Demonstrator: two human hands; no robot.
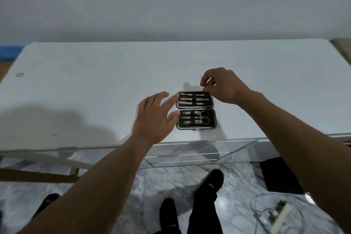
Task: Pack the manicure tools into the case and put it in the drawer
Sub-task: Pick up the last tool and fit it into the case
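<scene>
A dark manicure case (195, 110) lies open flat on the white table (95, 91), near its front edge. Its far half holds several slim metal tools, its near half clippers and small scissors under elastic straps. My left hand (155, 118) hovers at the case's left side, fingers spread, fingertips touching or almost touching its left rim. My right hand (222, 85) is just beyond the far right corner of the case, pinching a thin metal tool (201, 78) between thumb and fingertips. A clear acrylic drawer (199, 152) stands pulled out below the table's front edge.
A wall runs behind the table. Below are a marble floor, my dark-trousered legs and shoes (209, 186), a dark mat (279, 175) at right, and a white power strip (281, 216) with loose cables at lower right. A wooden frame piece (38, 176) shows at lower left.
</scene>
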